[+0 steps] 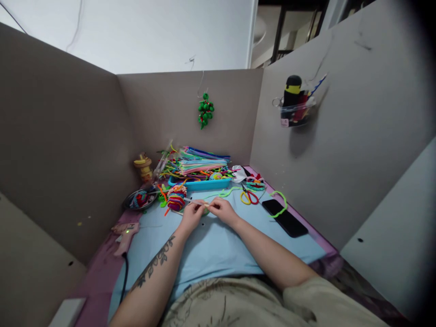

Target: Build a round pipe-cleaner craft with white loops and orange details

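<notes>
My left hand (192,215) and my right hand (222,211) meet over the middle of the blue cloth, fingers pinched together. Between their fingertips is a pale pipe cleaner (206,205), and a whitish length of it appears to stick out past my left hand. Something green shows just under the fingertips, mostly hidden. Left of my left hand sits a rainbow-striped pipe-cleaner piece (176,200) with orange ends. Beyond my right hand, a bright green pipe cleaner (226,192) lies on the cloth.
A blue tray (200,185) heaped with pipe cleaners (204,161) stands at the back. Scissors (250,197) and a phone (286,219) lie right; a metal bowl (126,202) and pink glue gun (126,236) left. Grey panels (190,100) enclose the table, with a hanging plastic container (297,119).
</notes>
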The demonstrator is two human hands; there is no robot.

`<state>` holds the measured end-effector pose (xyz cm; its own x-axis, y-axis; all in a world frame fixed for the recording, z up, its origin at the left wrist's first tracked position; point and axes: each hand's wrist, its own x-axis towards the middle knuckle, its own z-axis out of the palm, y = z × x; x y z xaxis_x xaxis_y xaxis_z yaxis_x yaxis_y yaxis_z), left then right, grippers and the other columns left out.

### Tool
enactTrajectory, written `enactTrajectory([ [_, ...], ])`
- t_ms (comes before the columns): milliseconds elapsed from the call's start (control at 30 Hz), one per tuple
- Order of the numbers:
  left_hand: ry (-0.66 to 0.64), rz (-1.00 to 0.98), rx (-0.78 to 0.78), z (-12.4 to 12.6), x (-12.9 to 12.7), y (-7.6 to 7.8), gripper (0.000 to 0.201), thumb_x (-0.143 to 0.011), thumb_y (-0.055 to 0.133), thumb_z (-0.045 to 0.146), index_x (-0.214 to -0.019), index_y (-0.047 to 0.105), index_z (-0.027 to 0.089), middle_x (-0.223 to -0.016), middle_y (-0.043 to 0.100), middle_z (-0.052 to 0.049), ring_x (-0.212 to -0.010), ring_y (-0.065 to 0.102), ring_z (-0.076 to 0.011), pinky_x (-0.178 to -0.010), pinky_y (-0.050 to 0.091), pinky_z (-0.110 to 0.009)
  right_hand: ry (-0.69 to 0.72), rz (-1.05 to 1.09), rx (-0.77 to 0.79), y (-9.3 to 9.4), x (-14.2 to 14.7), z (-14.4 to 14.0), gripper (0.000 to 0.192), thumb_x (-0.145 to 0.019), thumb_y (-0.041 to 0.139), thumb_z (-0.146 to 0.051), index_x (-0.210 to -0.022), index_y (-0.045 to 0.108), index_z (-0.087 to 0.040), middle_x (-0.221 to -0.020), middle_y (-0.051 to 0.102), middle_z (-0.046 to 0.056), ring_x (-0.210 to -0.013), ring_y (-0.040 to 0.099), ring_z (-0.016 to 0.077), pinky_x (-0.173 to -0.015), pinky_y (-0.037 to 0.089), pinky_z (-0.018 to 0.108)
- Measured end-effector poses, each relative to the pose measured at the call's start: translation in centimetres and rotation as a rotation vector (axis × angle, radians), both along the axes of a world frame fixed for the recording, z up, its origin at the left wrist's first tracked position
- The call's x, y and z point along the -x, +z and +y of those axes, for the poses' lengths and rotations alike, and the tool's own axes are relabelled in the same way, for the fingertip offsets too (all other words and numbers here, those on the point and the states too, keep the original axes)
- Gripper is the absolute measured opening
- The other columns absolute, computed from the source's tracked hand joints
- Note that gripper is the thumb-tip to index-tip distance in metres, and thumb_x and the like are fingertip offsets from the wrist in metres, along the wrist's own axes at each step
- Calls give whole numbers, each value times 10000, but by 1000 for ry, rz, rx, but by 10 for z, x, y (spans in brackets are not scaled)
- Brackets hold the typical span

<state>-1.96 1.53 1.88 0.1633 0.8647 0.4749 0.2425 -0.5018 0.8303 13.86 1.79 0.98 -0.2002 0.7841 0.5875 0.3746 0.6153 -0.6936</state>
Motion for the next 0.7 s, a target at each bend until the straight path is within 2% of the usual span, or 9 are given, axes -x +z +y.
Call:
enactTrajectory([
  [300,11,78,-90,4,2,-3,109,-734,539,194,-747,641,156,-856,664,-84,-854,603,-201,-791,465,-338,-1,-25,19,-3,1,2,217,-748,601,-300,-578,567,-170,-584,485,-17,-599,467,115,-559,352,221],
  [400,26,79,-97,4,2,-3,120,-748,531,200,-777,637,154,-867,658,-87,-857,599,-199,-795,460,-334,-3,-12,17,-1,2,0,184,-772,582,-308,-650,613,-173,-628,534,1,-615,481,120,-565,364,224],
  [567,45,56,-88,6,2,-5,128,-769,529,234,-797,630,160,-874,646,-77,-858,592,-192,-787,457,-315,13,-28,11,1,4,-4,165,-771,591,-284,-891,652,-189,-767,610,30,-669,520,129,-603,393,233],
  [700,39,46,-77,7,3,-7,138,-769,532,247,-803,631,158,-874,645,-75,-862,590,-192,-786,455,-310,29,-11,-4,2,4,-5,162,-802,559,-308,-855,653,-188,-770,617,33,-719,541,138,-653,410,245],
])
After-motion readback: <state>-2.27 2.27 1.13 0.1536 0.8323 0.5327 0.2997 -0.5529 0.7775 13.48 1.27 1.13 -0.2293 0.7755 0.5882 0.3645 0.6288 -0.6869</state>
